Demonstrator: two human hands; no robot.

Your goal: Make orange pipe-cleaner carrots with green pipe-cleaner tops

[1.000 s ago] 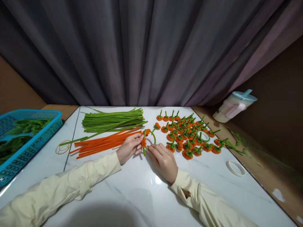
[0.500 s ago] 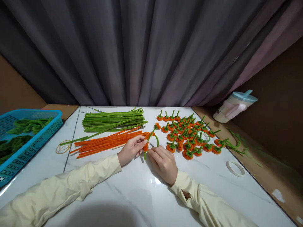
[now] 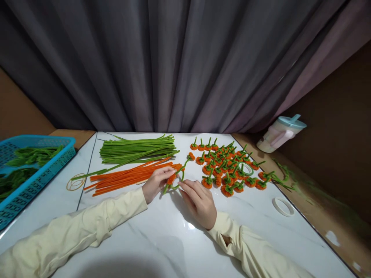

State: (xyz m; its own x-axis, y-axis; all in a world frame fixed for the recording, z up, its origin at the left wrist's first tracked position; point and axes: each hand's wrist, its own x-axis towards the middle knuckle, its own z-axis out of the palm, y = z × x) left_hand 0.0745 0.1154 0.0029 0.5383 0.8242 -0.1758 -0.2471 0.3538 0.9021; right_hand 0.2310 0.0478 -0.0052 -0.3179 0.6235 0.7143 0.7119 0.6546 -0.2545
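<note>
My left hand (image 3: 158, 184) pinches a small orange pipe-cleaner pumpkin (image 3: 171, 179) between thumb and fingers over the middle of the table. A green pipe cleaner (image 3: 183, 176) runs through it and bends in a loop to the right. The loop's lower part reaches the fingertips of my right hand (image 3: 200, 204), which are pressed together on it. Just behind my left hand lies a bundle of orange pipe cleaners (image 3: 121, 179), with a thicker bundle of green pipe cleaners (image 3: 136, 150) beyond. Many small orange pumpkins with green stems (image 3: 208, 181) stand to the right.
A blue basket (image 3: 62, 162) with green leafy pieces stands at the left, near rubber bands (image 3: 75, 183). On the right are a green-edged tape roll (image 3: 245, 168), a white ring (image 3: 283, 207), green scraps (image 3: 282, 175) and a lidded cup (image 3: 278, 135). A grey curtain (image 3: 162, 69) hangs behind.
The orange pumpkin has tilted and shifted slightly left in my left hand. The green pipe cleaner's loop has swung lower, its end pulled round beneath by my right hand.
</note>
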